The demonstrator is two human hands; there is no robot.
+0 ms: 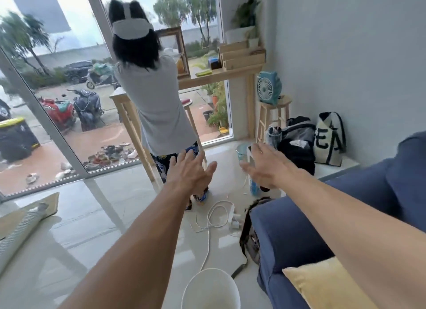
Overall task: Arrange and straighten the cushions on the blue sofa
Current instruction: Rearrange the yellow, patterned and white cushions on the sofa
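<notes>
The blue sofa [290,230] fills the lower right of the head view. A yellow cushion [322,283] lies on its seat at the bottom right, partly hidden by my right forearm. A blue back cushion [408,170] shows at the right edge. Both my arms stretch forward over the floor. My left hand [191,170] is open with fingers spread and holds nothing. My right hand [265,163] is open too, fingers straight, above the sofa's far end. Neither hand touches a cushion.
A person in a grey shirt [156,101] stands ahead at a wooden table [129,115] by the glass doors. On the floor lie a white cable [214,216], a black backpack [251,230] and a white bucket [209,288]. Bags [327,138] and a stool with a fan [269,89] stand by the wall.
</notes>
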